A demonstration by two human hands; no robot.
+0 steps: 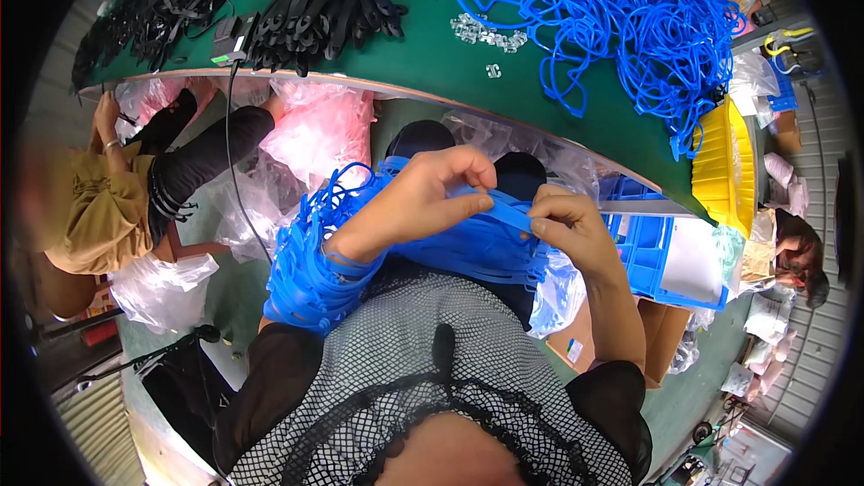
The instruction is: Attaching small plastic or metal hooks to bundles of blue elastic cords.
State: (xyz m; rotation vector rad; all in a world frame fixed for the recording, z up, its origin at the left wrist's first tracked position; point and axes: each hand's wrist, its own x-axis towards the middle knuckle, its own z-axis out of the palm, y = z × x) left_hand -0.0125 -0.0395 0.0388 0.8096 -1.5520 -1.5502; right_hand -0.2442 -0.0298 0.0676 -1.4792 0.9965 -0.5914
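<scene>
A flat blue strap [509, 215] stretches between my two hands above my lap. My left hand [430, 193] pinches one part of it between thumb and fingers. Close by on the right, my right hand [572, 223] grips the same strap with thumb and forefinger. Many looped blue straps [310, 256] hang in a thick bundle around my left forearm. More blue strap material [450, 247] lies across my lap below the hands. Beyond the hands, a tangled heap of blue cords [648, 27] and several small clear plastic clips [486, 33] rest on the green table [468, 81].
Black straps [324, 13] lie on the table beside a small black device [232, 40] whose cable hangs down. At right are a yellow bin [724, 166], blue crates [643, 256] and a cardboard box [661, 337]. A co-worker [108, 198] sits at left; another person [792, 252] is at far right.
</scene>
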